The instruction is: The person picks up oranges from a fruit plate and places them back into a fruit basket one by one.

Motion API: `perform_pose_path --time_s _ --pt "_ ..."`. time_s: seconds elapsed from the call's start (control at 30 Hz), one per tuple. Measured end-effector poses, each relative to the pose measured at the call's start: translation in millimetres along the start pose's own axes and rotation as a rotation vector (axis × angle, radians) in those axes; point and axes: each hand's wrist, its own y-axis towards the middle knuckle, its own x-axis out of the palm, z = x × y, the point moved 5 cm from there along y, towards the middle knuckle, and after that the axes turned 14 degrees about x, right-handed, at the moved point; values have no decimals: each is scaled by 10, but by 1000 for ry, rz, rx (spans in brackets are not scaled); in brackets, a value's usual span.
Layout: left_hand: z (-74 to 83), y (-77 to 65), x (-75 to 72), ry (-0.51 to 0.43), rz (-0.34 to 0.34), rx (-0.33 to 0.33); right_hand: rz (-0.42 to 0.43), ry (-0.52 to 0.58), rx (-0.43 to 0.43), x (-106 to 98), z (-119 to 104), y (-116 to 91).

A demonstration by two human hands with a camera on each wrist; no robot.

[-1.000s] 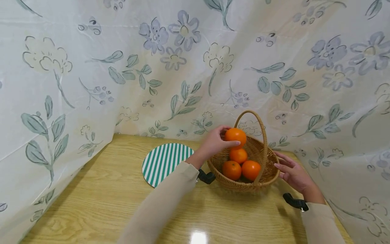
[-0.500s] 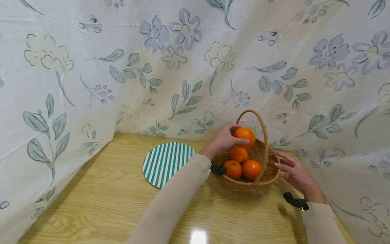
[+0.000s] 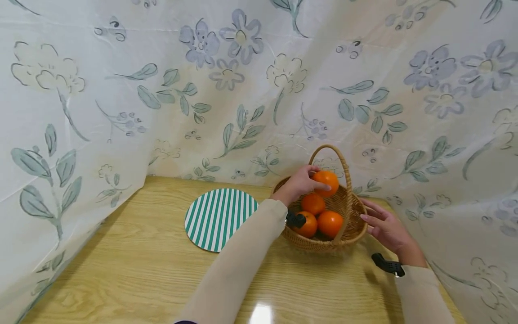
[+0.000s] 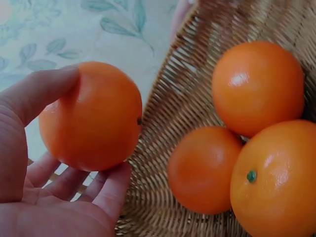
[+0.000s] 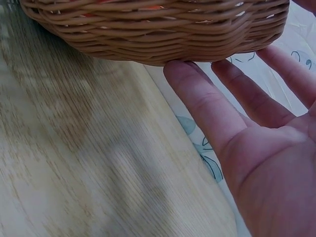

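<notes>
My left hand grips an orange between thumb and fingers, above the left side of the wicker basket. In the left wrist view, the held orange shows a small dark spot facing the basket. Three more oranges lie together in the basket: a rear orange, a right orange and a left orange partly hidden by the wrist camera. The fingers of my right hand are spread against the basket's right end. In the right wrist view, the fingertips touch its woven outer wall.
A round green-and-white striped mat lies on the wooden table, left of the basket. The basket's tall arched handle rises just right of the held orange. A flowered sheet hangs behind and along both sides of the table.
My left hand has moved rightward with the orange, farther over the basket and closer to its handle. My right hand stays at the basket's right end.
</notes>
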Motion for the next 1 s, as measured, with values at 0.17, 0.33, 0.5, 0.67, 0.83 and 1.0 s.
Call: perform_pose_path --time_s 0.17,0.33,0.5,0.67,0.83,1.0 --pt "-91 48 60 44 -33 -20 12 -9 8 -9 24 10" --pt "-122 65 137 84 -66 -15 35 -7 20 -5 27 6" --pt "-131 66 273 147 -157 24 38 -4 16 5 29 -34" --pt "-160 95 342 211 -182 62 39 -31 4 -4 21 -27" --pt "-203 99 408 347 -229 80 28 -11 1 -13 34 -31" --pt "-238 77 400 432 -218 36 17 -7 -1 -7 54 -39"
